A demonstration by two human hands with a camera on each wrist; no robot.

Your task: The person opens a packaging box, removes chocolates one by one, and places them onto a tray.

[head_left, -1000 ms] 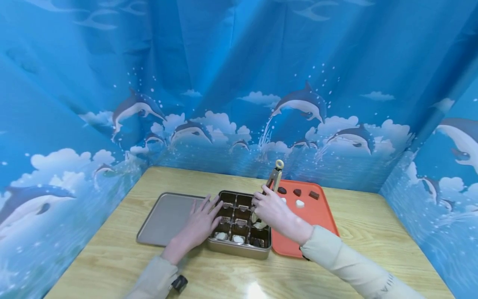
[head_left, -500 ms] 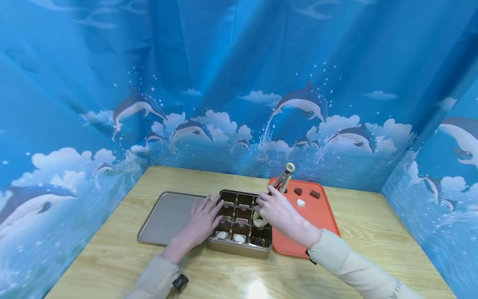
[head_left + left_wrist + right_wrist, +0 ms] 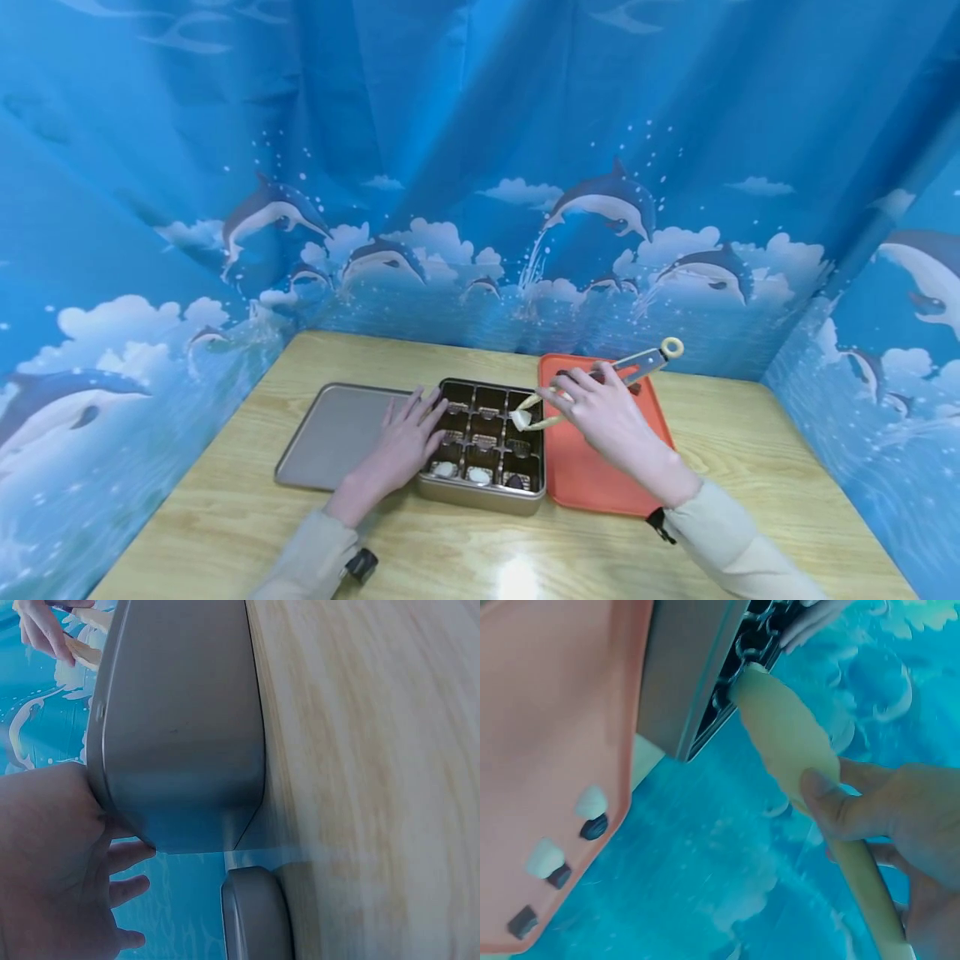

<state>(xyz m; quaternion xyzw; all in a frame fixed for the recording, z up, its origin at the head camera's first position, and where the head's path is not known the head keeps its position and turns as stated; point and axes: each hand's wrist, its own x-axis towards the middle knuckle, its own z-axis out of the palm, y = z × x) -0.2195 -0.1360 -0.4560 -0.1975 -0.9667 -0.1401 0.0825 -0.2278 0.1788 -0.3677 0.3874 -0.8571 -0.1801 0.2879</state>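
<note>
My right hand (image 3: 603, 417) grips a pair of tongs (image 3: 787, 735) with cream-coloured ends and a ring at the far end. Their tips stand over the right column of a metal box (image 3: 480, 497) divided into several dark compartments. Something whitish (image 3: 521, 419) shows at the tips; I cannot tell whether it is a held piece or part of the tongs. White pieces (image 3: 478, 476) lie in the front left and front middle compartments, a dark piece (image 3: 514, 482) in the front right one. My left hand (image 3: 405, 442) rests along the box's left rim, fingers spread.
A red tray (image 3: 600, 483) stands right of the box; the right wrist view shows two white pieces (image 3: 546, 859) and three dark ones (image 3: 523, 922) on it. Left of the box lies a flat grey tray (image 3: 337, 433). A blue dolphin-print curtain (image 3: 450, 167) hangs behind the wooden table (image 3: 420, 567).
My right hand has moved right over the red tray, and the tongs have tilted from steep to flatter with their tips farther back. My left hand has stayed at the box.
</note>
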